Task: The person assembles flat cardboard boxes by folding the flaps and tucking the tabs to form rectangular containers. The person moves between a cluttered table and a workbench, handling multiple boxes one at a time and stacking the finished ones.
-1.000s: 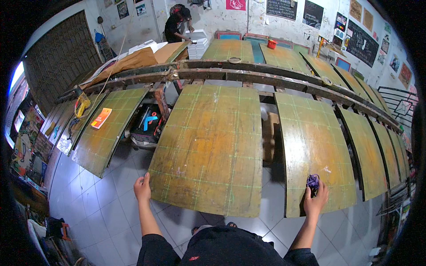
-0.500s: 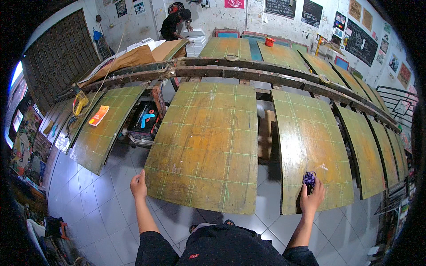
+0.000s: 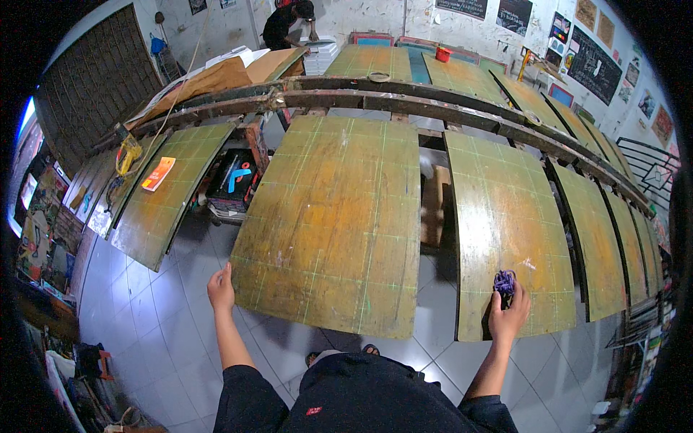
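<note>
My right hand (image 3: 510,315) has its fingers closed round a bundle of purple and dark strands (image 3: 504,282). It rests over the near part of the right-hand board (image 3: 505,216), a flat panel with yellow-green grid lines. My left hand (image 3: 221,289) is held just off the near left corner of the middle board (image 3: 332,224), with its fingers loosely stretched forward and nothing seen in them. Between my arms, the middle board is stained orange-brown and carries the same pale green lines.
A dark rail (image 3: 404,105) runs behind the boards. On a left board lie an orange booklet (image 3: 158,174) and a yellow tool (image 3: 129,156). A black box (image 3: 232,180) sits beyond the gap. Across the rail are a red cup (image 3: 442,54) and a person (image 3: 287,27) bending over white stacks.
The boards appear slightly higher in the picture as the view shifts. My right hand, with the purple bundle, stays near the same spot on the board. My left hand remains beside the corner.
</note>
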Demonstrator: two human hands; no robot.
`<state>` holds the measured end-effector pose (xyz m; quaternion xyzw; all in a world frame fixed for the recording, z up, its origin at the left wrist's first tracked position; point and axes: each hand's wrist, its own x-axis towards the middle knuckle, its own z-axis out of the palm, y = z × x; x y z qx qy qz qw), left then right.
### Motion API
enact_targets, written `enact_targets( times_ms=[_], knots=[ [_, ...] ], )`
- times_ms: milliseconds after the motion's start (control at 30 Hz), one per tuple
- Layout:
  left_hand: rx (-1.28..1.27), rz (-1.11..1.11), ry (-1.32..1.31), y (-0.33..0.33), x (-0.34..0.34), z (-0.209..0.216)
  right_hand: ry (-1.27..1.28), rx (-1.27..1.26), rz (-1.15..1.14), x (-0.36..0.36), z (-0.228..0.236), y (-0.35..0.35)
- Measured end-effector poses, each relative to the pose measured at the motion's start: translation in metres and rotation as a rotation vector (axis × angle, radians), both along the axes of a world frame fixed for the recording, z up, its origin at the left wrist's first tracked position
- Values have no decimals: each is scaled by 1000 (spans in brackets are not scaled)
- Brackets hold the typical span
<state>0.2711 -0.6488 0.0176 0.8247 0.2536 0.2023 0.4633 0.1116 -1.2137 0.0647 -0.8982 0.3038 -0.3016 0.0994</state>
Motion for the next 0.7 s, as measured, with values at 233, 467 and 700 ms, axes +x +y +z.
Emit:
enact_targets(
  times_ms=[233,467,700],
  knots=[
    [-5,-9,44,0,1,4,-1,-8,-2,1,-1,-2],
    [-60,3,22,8,5,-9,-12,-4,18,2,-5,-4],
    [-42,13,6,0,3,1,-8,22,14,2,0,0]
  ],
)
